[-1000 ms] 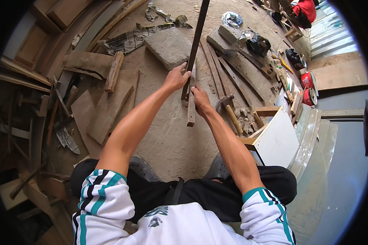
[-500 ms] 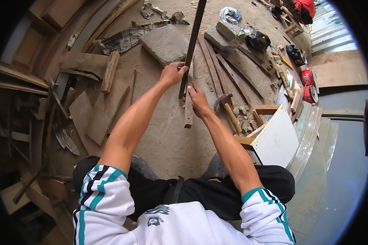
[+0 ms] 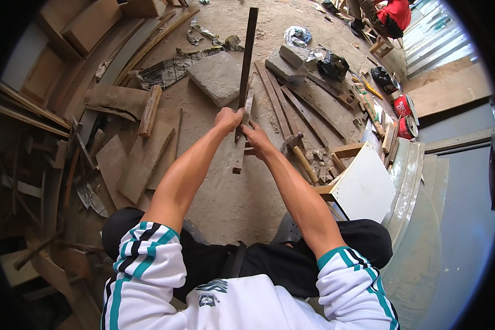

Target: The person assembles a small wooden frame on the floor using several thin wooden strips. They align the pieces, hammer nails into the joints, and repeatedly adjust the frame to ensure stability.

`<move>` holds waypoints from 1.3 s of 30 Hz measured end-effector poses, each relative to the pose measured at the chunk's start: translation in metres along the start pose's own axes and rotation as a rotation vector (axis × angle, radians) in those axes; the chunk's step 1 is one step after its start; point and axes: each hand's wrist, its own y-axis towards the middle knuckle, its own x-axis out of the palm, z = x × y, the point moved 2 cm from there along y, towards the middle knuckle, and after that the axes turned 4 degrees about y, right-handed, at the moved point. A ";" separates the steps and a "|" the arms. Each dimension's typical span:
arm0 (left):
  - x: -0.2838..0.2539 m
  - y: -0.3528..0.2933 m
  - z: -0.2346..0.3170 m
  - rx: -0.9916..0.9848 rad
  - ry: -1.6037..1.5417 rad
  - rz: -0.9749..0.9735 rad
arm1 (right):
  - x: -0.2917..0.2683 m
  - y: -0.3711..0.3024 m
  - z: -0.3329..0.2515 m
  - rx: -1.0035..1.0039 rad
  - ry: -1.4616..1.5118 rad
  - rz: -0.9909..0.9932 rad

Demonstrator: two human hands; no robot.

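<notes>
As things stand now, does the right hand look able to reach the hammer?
Probably yes. The hammer lies close to the right of the right hand, and nothing seems to block the way, though that hand is at the wooden strip.

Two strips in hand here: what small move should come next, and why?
Perhaps close the right hand more firmly on the pale strip: its grip looks loose, the left hand sits up where both strips run close together, and the pale strip's near end juts past the dark strip.
</notes>
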 end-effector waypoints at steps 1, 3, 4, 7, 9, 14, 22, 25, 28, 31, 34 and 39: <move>0.006 -0.002 -0.005 0.022 -0.015 -0.022 | 0.005 -0.010 -0.005 0.059 -0.027 0.038; 0.013 -0.004 -0.009 0.042 -0.016 -0.069 | 0.008 -0.016 -0.009 0.094 -0.050 -0.002; 0.015 -0.004 -0.006 0.059 -0.016 -0.094 | 0.009 -0.014 -0.008 0.114 -0.046 -0.010; 0.018 0.002 -0.002 0.120 -0.010 -0.103 | 0.003 0.029 0.026 -0.015 -0.093 0.105; 0.026 0.000 0.011 0.133 0.023 -0.071 | -0.009 0.035 0.030 -0.057 -0.118 0.260; 0.011 -0.004 0.005 0.101 0.139 -0.036 | 0.018 -0.018 0.000 -0.056 -0.404 0.272; 0.008 -0.015 0.013 0.077 0.162 -0.048 | 0.007 -0.022 0.004 -0.163 -0.410 0.269; 0.014 -0.011 0.010 0.058 0.145 -0.015 | 0.007 -0.014 0.007 -0.119 -0.385 0.257; 0.017 -0.016 0.016 -0.016 0.004 -0.106 | 0.002 -0.017 0.003 -0.070 -0.263 0.200; 0.013 -0.024 0.024 -0.088 -0.116 -0.258 | 0.006 -0.025 -0.015 -0.086 -0.279 0.131; 0.011 -0.039 0.026 -0.097 -0.184 -0.340 | 0.009 -0.044 -0.020 0.069 -0.137 -0.066; -0.016 -0.048 0.007 -0.091 -0.059 -0.397 | -0.010 -0.020 0.014 0.059 -0.203 -0.226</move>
